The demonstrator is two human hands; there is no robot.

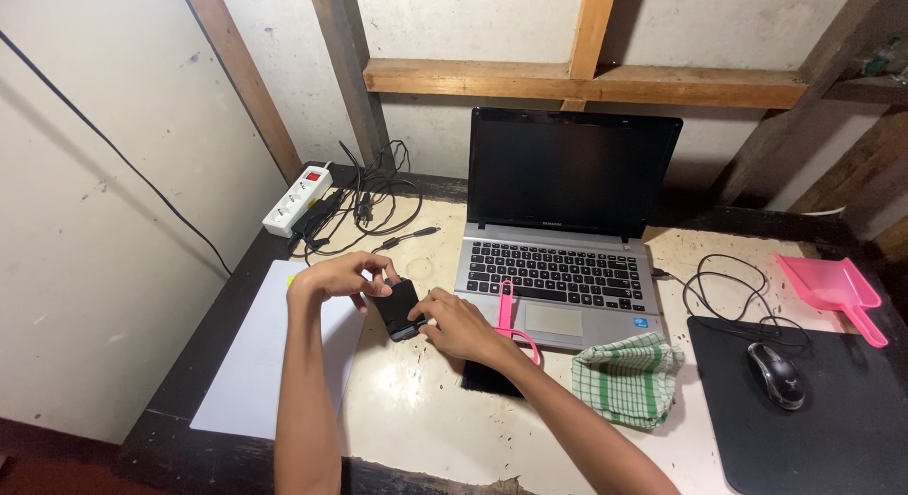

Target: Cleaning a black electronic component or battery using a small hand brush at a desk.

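Left hand (342, 276), right hand (461, 327) meet over desk, fingers gripping small black device (398, 309) (both forearms angled inward).

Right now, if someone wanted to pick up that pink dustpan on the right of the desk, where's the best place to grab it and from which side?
Grip the pink dustpan by its narrow handle, which sticks out toward the desk's front right corner beside the black mouse pad. Come from the right front: the handle end points that way and looks unobstructed, while the wide scoop faces the wall and would likely be awkward to hold.
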